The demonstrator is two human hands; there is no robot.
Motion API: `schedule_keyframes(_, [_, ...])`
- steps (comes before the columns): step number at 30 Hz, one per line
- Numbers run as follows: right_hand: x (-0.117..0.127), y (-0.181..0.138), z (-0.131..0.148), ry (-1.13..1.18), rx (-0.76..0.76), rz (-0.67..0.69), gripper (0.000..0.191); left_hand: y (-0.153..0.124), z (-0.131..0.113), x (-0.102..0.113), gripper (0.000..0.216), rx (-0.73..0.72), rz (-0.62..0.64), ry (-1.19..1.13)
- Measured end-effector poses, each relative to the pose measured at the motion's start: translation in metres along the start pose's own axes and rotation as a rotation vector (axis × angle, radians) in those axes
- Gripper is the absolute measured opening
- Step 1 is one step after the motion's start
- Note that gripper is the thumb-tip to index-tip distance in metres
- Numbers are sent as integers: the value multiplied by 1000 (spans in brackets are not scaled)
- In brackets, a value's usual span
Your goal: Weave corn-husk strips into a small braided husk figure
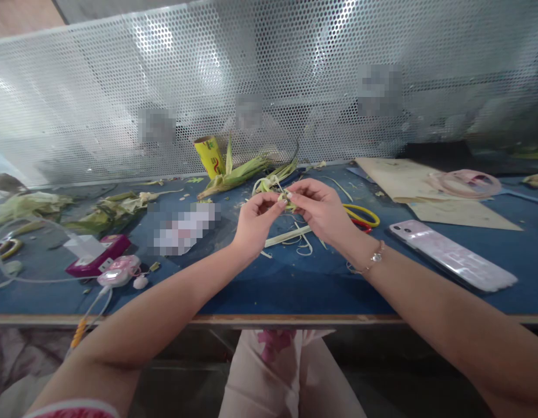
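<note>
Above the middle of the blue table, my left hand (256, 222) and my right hand (321, 210) meet fingertip to fingertip. Both pinch a small pale-green piece of corn husk (286, 200), partly covered by the fingers. Its exact shape is too small to make out. Thin husk strips (288, 235) lie on the table just below the hands. A tool with yellow and red looped handles (368, 213), perhaps scissors, lies beside my right wrist, partly hidden by it. Behind the hands rests a larger bundle of green husk leaves (242, 172).
A yellow tube (209, 157) stands before the perforated metal screen (269, 69). At right lie a phone (455, 255), brown paper (394, 180) and a pink tape roll (469, 183). At left are a purple power strip (116, 244), a white charger (83, 247) and dry husks (107, 212).
</note>
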State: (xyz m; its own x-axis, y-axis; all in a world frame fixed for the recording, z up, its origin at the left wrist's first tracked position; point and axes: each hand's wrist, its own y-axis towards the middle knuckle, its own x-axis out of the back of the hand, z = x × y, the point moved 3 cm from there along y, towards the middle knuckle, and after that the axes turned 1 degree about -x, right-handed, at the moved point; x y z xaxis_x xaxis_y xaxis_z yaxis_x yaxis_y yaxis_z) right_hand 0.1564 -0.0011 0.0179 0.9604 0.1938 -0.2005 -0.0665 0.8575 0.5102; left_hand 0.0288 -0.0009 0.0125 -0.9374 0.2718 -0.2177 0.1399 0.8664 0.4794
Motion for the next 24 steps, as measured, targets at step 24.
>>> schedule_keyframes(24, [3,2,-2,-175,109,24,12,-7,-2,-7,14,140,-97,-210])
